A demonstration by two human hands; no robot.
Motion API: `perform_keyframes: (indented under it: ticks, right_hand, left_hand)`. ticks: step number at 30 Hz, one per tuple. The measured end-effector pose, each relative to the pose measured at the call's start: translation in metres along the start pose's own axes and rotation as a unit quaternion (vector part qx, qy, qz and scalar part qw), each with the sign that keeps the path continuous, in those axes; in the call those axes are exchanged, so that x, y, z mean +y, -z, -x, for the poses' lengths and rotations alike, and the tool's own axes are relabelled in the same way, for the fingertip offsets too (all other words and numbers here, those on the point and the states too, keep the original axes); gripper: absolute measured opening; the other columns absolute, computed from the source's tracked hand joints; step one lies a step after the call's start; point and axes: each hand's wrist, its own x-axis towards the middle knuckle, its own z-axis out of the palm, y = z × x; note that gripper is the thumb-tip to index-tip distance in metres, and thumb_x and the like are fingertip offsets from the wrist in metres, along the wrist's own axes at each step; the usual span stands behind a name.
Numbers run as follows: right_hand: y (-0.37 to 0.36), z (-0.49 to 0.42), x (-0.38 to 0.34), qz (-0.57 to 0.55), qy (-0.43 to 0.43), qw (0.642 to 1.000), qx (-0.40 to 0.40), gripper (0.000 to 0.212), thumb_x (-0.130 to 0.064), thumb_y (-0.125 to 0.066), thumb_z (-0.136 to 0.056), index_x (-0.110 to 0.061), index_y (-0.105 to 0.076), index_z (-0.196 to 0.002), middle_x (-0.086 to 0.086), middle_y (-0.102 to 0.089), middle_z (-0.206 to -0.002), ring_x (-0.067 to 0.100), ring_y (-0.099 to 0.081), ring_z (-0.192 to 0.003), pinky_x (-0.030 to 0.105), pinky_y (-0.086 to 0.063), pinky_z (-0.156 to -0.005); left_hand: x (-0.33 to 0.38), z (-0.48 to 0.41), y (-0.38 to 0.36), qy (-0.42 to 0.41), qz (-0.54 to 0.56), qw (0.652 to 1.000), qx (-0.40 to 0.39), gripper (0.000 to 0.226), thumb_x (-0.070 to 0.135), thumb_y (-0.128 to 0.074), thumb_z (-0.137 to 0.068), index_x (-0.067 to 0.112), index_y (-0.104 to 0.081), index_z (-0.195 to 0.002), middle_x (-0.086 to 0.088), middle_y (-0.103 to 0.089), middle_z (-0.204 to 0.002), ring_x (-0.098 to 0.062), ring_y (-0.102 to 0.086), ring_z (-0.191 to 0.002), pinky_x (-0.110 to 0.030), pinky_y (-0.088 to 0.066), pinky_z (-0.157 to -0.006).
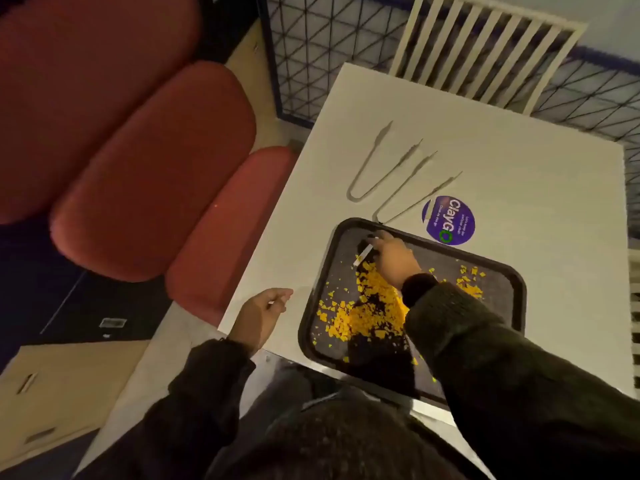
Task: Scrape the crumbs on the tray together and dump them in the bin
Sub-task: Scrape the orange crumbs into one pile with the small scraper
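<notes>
From the head camera, a dark tray [320,271] lies on a white table [519,209], its near edge overhanging the table's front, with yellow crumbs [372,306] mostly heaped near its middle and a few scattered toward its right side. The right hand [394,258] reaches over the far left corner of the tray, fingers closed on a thin white card [363,255] angled down toward the crumbs. The left hand [261,315] hovers at the table's left edge with fingers loosely curled and holding nothing, while two metal tongs [377,168] and a round purple sticker [448,220] lie beyond the tray.

Crumbs [370,306] on tray [485,261]; tongs [381,168] behind, seemingly touching.
</notes>
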Motion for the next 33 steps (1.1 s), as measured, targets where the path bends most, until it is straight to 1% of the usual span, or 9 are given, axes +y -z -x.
perform_keyframes:
  ticks: [2,6,10,14,18,22,26,28,33]
  right_hand:
    - [0.001,-0.006,-0.003,0.048,0.003,0.999,-0.010,0.047,-0.001,-0.048,-0.088,-0.018,-0.050,-0.132,0.009,-0.039,-0.143,0.034,-0.040,-0.125,0.049,-0.038,-0.101]
    - [-0.003,-0.006,-0.007,0.073,-0.007,0.997,0.032,0.028,-0.005,-0.050,-0.088,-0.013,-0.062,-0.112,0.011,-0.056,-0.121,0.032,-0.049,-0.110,0.044,-0.040,-0.092]
    - [0.001,0.000,-0.006,0.075,-0.041,0.996,0.038,0.018,-0.011,-0.053,-0.087,-0.011,-0.062,-0.103,0.011,-0.059,-0.112,0.030,-0.050,-0.107,0.042,-0.040,-0.092]
    - [0.003,0.015,-0.002,-0.036,-0.137,0.988,0.059,0.012,-0.011,-0.054,-0.086,-0.010,-0.063,-0.094,0.011,-0.064,-0.099,0.029,-0.058,-0.094,0.038,-0.046,-0.081]
    - [0.013,0.050,0.001,-0.356,-0.247,0.900,0.043,0.012,-0.005,-0.065,-0.083,-0.012,-0.060,-0.075,-0.002,-0.058,-0.070,0.009,-0.053,-0.063,0.022,-0.042,-0.057]
    - [-0.003,0.112,0.005,-0.425,-0.302,0.850,0.083,0.008,-0.001,-0.067,-0.081,-0.007,-0.063,-0.077,-0.006,-0.056,-0.066,0.003,-0.050,-0.060,0.015,-0.041,-0.054]
    - [-0.040,0.175,0.003,-0.489,-0.396,0.765,0.136,0.003,-0.001,-0.068,-0.080,-0.001,-0.066,-0.083,-0.012,-0.059,-0.048,-0.006,-0.050,-0.042,0.017,-0.040,-0.050]
    - [-0.052,0.198,-0.005,-0.492,-0.412,0.753,0.145,0.012,-0.002,-0.068,-0.081,-0.006,-0.063,-0.071,-0.009,-0.057,-0.050,-0.003,-0.049,-0.045,0.011,-0.040,-0.048]
    - [-0.081,0.234,-0.012,-0.440,-0.442,0.764,0.165,0.015,-0.009,-0.065,-0.083,0.001,-0.057,-0.075,0.013,-0.059,-0.073,0.020,-0.053,-0.071,0.032,-0.046,-0.067]
  left_hand:
    - [0.003,-0.005,0.003,0.009,-0.033,0.999,0.003,0.022,0.017,-0.047,-0.094,0.016,-0.062,-0.109,0.000,-0.064,-0.104,-0.020,-0.062,-0.094,-0.013,-0.042,-0.078]
    - [0.003,-0.015,0.008,0.016,-0.054,0.998,-0.014,0.022,0.016,-0.046,-0.093,0.018,-0.063,-0.109,0.003,-0.064,-0.102,-0.018,-0.062,-0.093,-0.008,-0.041,-0.074]
    - [0.009,-0.030,0.012,0.012,-0.038,0.999,-0.032,0.020,0.010,-0.049,-0.092,0.021,-0.063,-0.100,0.006,-0.064,-0.095,-0.019,-0.062,-0.093,-0.024,-0.045,-0.090]
    - [0.016,-0.046,0.009,0.014,-0.074,0.994,-0.085,0.024,0.014,-0.048,-0.093,0.013,-0.063,-0.111,0.002,-0.062,-0.104,-0.018,-0.060,-0.099,-0.021,-0.040,-0.088]
    - [0.016,-0.060,-0.002,0.038,-0.141,0.977,-0.156,0.031,0.019,-0.045,-0.094,0.011,-0.056,-0.122,-0.005,-0.058,-0.121,-0.024,-0.055,-0.113,-0.033,-0.039,-0.104]
    - [0.009,-0.070,-0.021,0.041,-0.182,0.963,-0.196,0.034,0.022,-0.046,-0.092,0.011,-0.050,-0.124,-0.011,-0.058,-0.121,-0.030,-0.056,-0.110,-0.045,-0.042,-0.101]
    - [-0.002,-0.073,-0.046,-0.001,-0.225,0.955,-0.194,0.012,0.031,-0.045,-0.091,0.024,-0.048,-0.102,-0.008,-0.063,-0.103,-0.029,-0.062,-0.094,-0.047,-0.052,-0.085]
    - [-0.006,-0.075,-0.051,-0.008,-0.233,0.961,-0.150,0.010,0.029,-0.046,-0.091,0.023,-0.045,-0.098,-0.008,-0.061,-0.101,-0.030,-0.061,-0.090,-0.048,-0.053,-0.082]
    - [-0.003,-0.061,-0.062,-0.024,-0.229,0.970,-0.078,0.022,0.022,-0.042,-0.092,0.010,-0.042,-0.111,-0.014,-0.052,-0.105,-0.035,-0.057,-0.090,-0.046,-0.049,-0.085]
